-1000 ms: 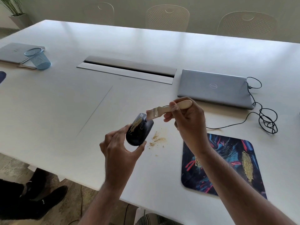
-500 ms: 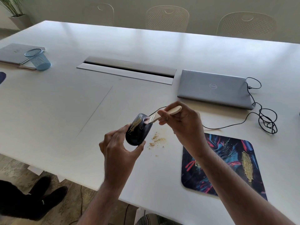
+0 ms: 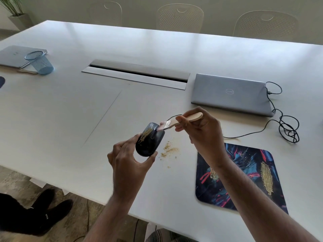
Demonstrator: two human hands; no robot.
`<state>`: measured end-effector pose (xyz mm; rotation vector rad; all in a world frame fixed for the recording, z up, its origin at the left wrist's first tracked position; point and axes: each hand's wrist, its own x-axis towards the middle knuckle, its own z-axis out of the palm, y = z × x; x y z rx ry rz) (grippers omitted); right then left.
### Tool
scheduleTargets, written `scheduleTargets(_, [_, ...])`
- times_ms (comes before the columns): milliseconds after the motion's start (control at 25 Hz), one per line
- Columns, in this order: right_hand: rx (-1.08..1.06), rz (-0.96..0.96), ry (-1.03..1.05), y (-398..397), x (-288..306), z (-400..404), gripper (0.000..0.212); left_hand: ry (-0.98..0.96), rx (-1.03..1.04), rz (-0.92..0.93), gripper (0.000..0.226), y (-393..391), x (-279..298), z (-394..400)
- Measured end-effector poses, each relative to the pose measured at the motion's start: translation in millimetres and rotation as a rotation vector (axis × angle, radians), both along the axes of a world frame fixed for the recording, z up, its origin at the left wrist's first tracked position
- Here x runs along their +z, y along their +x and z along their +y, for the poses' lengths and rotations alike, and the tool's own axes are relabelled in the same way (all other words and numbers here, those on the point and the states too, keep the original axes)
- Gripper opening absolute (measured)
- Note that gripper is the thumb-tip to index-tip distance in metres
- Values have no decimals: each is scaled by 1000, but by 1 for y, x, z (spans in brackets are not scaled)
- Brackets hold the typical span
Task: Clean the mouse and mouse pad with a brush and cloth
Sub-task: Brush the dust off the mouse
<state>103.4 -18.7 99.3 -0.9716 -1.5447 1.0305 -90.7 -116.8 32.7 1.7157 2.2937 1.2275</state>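
- My left hand point(image 3: 128, 160) grips the dark mouse point(image 3: 150, 141) from below, thumb and fingers curled round its near end, holding it tilted above the white table point(image 3: 70, 119).
- My right hand point(image 3: 201, 130) pinches the wooden handle of the brush point(image 3: 181, 120); its bristles touch the far right edge of the mouse.
- A yellowish smear lies on the left half of the mouse's top.
- A small scatter of tan crumbs point(image 3: 168, 150) lies on the table just right of the mouse, between it and my right forearm.
- The mouse pad point(image 3: 244, 177), dark with blue and red streaks, lies flat near the right, close to the table's near edge; my right forearm crosses over its left side and hides part of it. A yellow patch shows on its right half, another smaller one beside my wrist.
- Beyond my right hand sits a closed grey laptop point(image 3: 230, 94), with a black cable point(image 3: 286, 126) looping at its right end and running left behind my hand.
- A long metal cable slot point(image 3: 136, 75) is set in the table's middle, far from me.
- At the far left stand a blue mesh cup point(image 3: 40, 62), tipped, a second closed laptop point(image 3: 15, 55) behind it, and a wooden stick-like thing point(image 3: 28, 71) beside the cup; I cannot tell what it is.
- Pale chairs point(image 3: 180, 18) line the far side.
- Dark shoes point(image 3: 43, 212) show on the floor, near left.
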Motion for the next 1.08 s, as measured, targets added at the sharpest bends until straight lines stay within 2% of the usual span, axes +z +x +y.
scheduleTargets(440, [9, -70, -120, 11, -8, 5, 15, -56, 42, -129, 76, 4, -6, -3])
scheduleTargets(640, [-19, -10, -145, 26, -13, 3, 16, -148, 55, -97, 76, -2, -21, -1])
scheduleTargets(1080, [-57, 13, -168, 73, -22, -20, 11, -177, 123, -34, 69, 9, -31, -5])
